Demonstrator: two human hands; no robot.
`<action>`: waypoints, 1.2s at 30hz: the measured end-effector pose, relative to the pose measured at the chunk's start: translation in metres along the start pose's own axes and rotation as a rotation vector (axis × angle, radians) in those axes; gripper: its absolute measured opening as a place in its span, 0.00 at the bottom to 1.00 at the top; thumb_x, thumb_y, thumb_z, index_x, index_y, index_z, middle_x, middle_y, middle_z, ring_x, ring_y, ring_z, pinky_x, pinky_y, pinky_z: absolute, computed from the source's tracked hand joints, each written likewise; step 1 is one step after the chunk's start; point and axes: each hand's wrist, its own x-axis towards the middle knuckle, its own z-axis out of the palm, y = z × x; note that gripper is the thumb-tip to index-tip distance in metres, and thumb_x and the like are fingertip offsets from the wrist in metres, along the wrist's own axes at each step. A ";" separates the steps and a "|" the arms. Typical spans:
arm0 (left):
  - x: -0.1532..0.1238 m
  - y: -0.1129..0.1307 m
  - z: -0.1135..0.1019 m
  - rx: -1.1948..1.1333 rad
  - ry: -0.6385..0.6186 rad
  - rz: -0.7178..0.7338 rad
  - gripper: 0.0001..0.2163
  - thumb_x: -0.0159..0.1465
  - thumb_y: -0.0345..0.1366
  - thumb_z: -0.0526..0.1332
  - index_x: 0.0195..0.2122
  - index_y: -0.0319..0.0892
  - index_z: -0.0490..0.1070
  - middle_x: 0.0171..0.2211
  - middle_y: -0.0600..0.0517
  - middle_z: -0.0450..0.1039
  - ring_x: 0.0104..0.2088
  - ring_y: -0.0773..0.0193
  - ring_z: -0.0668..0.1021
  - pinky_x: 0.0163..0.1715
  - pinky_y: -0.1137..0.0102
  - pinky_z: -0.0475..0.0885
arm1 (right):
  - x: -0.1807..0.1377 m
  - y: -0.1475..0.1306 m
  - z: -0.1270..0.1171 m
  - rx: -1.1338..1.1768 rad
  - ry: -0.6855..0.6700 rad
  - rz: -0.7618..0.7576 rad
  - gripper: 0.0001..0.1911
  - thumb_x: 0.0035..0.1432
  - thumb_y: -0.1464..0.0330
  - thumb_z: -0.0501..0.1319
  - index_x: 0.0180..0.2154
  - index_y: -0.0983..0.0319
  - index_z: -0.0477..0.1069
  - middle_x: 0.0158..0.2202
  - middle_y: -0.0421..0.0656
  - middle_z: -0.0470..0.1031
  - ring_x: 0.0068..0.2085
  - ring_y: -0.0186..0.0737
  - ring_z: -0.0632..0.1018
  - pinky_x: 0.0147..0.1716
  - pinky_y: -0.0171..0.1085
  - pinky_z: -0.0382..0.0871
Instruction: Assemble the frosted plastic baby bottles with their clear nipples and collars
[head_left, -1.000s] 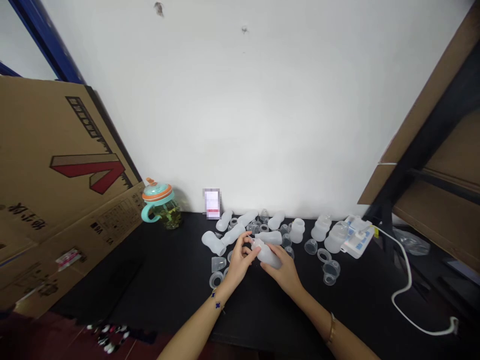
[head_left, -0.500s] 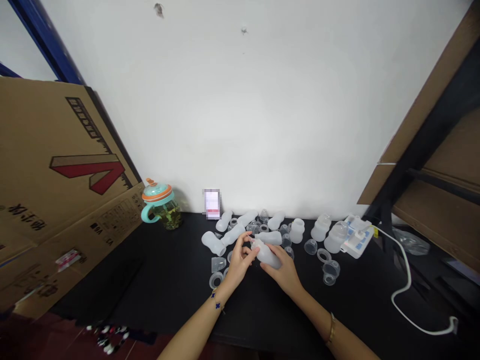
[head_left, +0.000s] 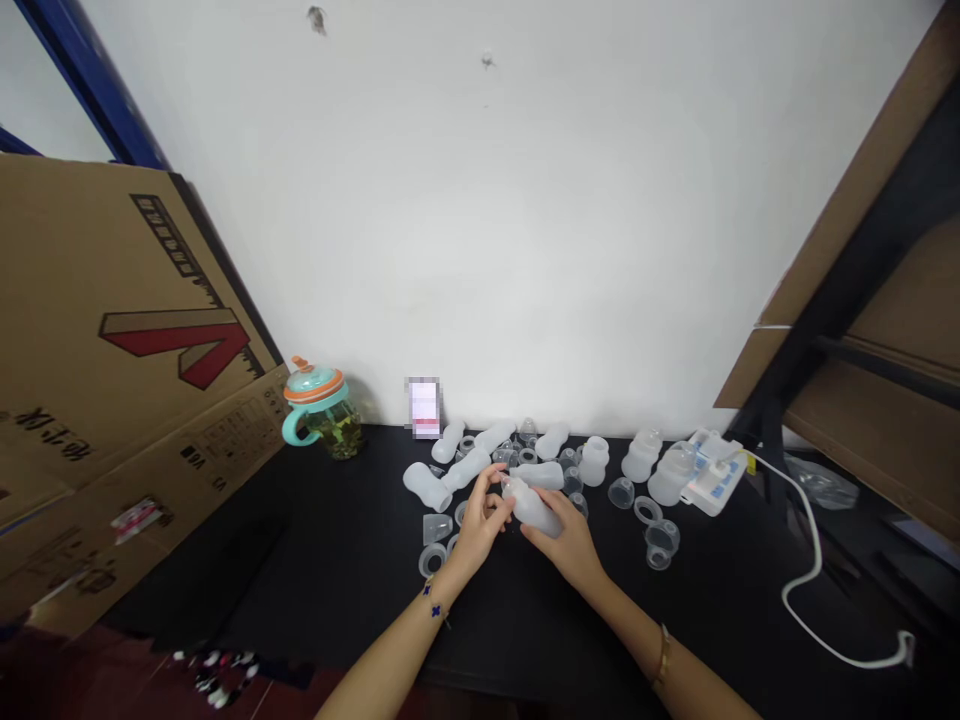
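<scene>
My right hand is wrapped around a frosted white plastic bottle lying tilted above the black table. My left hand has its fingertips pinched at the bottle's neck, on a small part there that I cannot make out. Behind the hands lie several more frosted bottles and clear rings and caps, scattered over the tabletop.
A teal and orange lidded cup stands at the back left. A large cardboard box leans on the left. A white device with a white cable lies at the right, beside a wooden shelf.
</scene>
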 end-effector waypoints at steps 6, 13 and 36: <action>0.002 -0.001 0.002 0.028 0.054 -0.043 0.24 0.62 0.47 0.65 0.57 0.50 0.62 0.44 0.52 0.65 0.25 0.74 0.71 0.19 0.78 0.68 | -0.001 0.002 0.001 0.014 -0.001 0.004 0.23 0.52 0.66 0.67 0.51 0.57 0.74 0.50 0.46 0.77 0.51 0.51 0.77 0.53 0.48 0.72; 0.005 -0.006 0.002 -0.006 0.070 -0.064 0.25 0.59 0.47 0.68 0.55 0.47 0.64 0.41 0.53 0.65 0.24 0.74 0.72 0.18 0.79 0.68 | -0.001 0.002 0.001 -0.004 0.007 0.003 0.23 0.52 0.66 0.67 0.51 0.57 0.74 0.50 0.46 0.77 0.51 0.51 0.77 0.53 0.48 0.71; 0.003 -0.004 0.001 -0.005 0.047 -0.048 0.24 0.61 0.47 0.66 0.56 0.47 0.65 0.41 0.52 0.64 0.26 0.72 0.71 0.19 0.78 0.69 | 0.000 0.003 0.001 -0.004 0.003 -0.006 0.23 0.52 0.66 0.67 0.52 0.57 0.73 0.51 0.46 0.77 0.52 0.51 0.77 0.54 0.48 0.71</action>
